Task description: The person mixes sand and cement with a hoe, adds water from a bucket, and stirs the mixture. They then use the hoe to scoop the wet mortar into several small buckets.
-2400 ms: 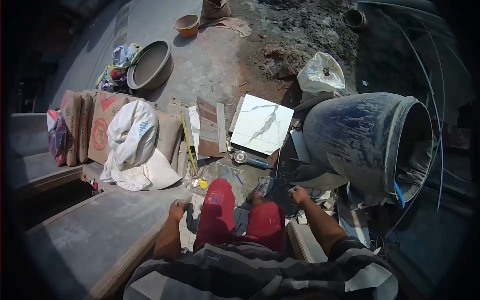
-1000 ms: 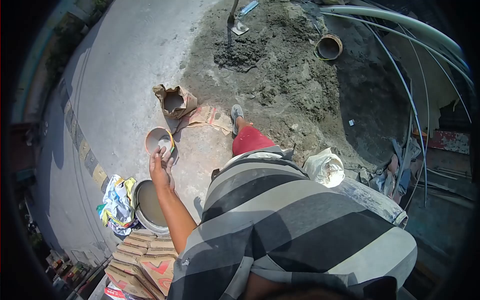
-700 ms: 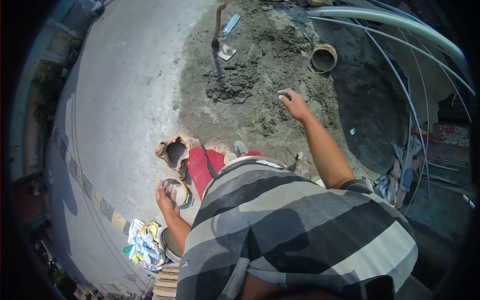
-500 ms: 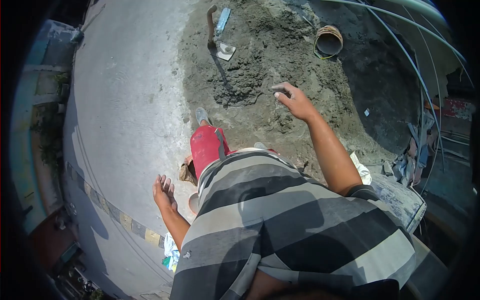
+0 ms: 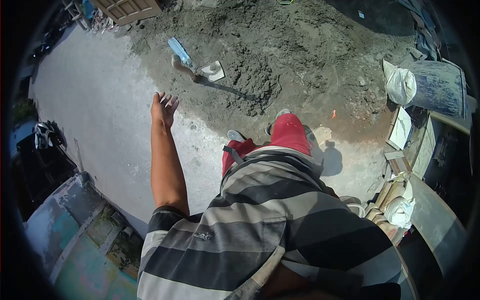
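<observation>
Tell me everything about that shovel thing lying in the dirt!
The shovel lies flat on the grey mortar pile. It has a pale, squarish blade smeared with cement and a brownish handle that curves toward the upper left. A blue strip lies beside the handle's end. A long dark shadow runs rightward from it. Nothing holds it; the open left hand is raised nearby, not touching.

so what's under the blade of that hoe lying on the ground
The hoe lies on the dark, damp mortar patch, its blade flat on the grey mix. A blue strip sits beside the handle end. Whatever lies directly beneath the blade is covered. The open left hand hangs in the air nearby.
</observation>
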The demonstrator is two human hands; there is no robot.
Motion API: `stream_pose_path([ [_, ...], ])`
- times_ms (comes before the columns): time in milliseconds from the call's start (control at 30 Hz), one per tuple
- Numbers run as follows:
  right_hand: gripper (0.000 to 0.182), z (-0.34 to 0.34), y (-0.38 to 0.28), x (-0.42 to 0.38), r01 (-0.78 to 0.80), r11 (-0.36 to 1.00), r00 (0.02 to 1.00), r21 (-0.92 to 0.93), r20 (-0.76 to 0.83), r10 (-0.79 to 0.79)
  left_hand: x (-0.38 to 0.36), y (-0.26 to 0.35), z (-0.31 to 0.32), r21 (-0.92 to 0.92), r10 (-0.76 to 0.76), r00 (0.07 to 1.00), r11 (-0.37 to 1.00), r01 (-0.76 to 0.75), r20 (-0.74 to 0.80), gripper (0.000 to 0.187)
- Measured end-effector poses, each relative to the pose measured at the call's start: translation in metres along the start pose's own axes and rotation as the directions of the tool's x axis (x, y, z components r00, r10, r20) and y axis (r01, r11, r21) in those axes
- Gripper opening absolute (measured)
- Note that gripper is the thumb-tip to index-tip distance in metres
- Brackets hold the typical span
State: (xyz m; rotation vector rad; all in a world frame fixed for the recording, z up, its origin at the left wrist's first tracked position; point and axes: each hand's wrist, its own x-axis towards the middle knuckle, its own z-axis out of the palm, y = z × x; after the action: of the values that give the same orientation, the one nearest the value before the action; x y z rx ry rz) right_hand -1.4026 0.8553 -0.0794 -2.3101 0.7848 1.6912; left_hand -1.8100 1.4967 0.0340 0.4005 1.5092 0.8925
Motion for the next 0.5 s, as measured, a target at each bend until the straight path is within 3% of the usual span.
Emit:
stream_pose_path([
  [33,0.038,-0.001,0.009,-0.010,-0.024,1.000,1.000,-0.002,0.009,0.024,0.027,0.001,0.018,0.014,-0.008,1.000,1.000,0.007,0.021,0.059],
  [100,0.039,-0.008,0.005,-0.022,-0.050,0.998,0.999,0.023,-0.011,0.050,0.092,-0.007,0.044,-0.176,-0.156,0.980,0.975,0.133,-0.124,0.068],
  [133,0.039,-0.019,-0.012,-0.024,-0.041,0.998,0.998,0.044,-0.053,0.043,0.126,-0.014,0.049,-0.287,-0.235,0.965,0.938,0.194,-0.116,0.076],
  [167,0.039,-0.032,-0.026,-0.028,-0.020,0.997,0.995,0.073,-0.099,0.027,0.149,-0.021,0.056,-0.266,-0.236,0.968,0.942,0.205,-0.090,0.076],
  [200,0.035,-0.047,-0.039,-0.019,0.079,0.997,0.985,0.022,-0.153,-0.075,0.167,-0.026,0.062,-0.278,-0.211,0.973,0.944,0.179,-0.093,0.081],
  [267,0.034,-0.068,-0.054,-0.017,0.432,0.873,0.879,0.225,-0.321,-0.353,0.206,-0.030,0.071,-0.255,-0.209,0.975,0.949,0.184,-0.075,0.086],
  [300,0.033,-0.064,-0.068,-0.039,0.533,0.757,0.828,0.379,-0.419,-0.373,0.223,-0.027,0.067,-0.399,-0.297,0.953,0.883,0.247,-0.066,0.081],
  [333,0.033,-0.051,-0.080,-0.069,0.565,0.718,0.803,0.405,-0.471,-0.366,0.237,-0.023,0.067,-0.537,-0.375,0.926,0.790,0.296,-0.041,0.077],
  [367,0.032,-0.033,-0.086,-0.093,0.606,0.668,0.771,0.432,-0.525,-0.360,0.248,-0.020,0.068,-0.507,-0.378,0.926,0.801,0.318,-0.017,0.077],
  [433,0.031,0.020,-0.071,-0.110,0.605,0.670,0.761,0.430,-0.559,-0.328,0.286,-0.017,0.071,-0.619,-0.440,0.898,0.705,0.346,0.001,0.057],
  [500,0.028,0.099,-0.060,-0.143,0.606,0.768,0.707,0.208,-0.583,-0.400,0.391,-0.040,0.045,-0.696,-0.563,0.804,0.500,0.516,0.193,0.034],
])
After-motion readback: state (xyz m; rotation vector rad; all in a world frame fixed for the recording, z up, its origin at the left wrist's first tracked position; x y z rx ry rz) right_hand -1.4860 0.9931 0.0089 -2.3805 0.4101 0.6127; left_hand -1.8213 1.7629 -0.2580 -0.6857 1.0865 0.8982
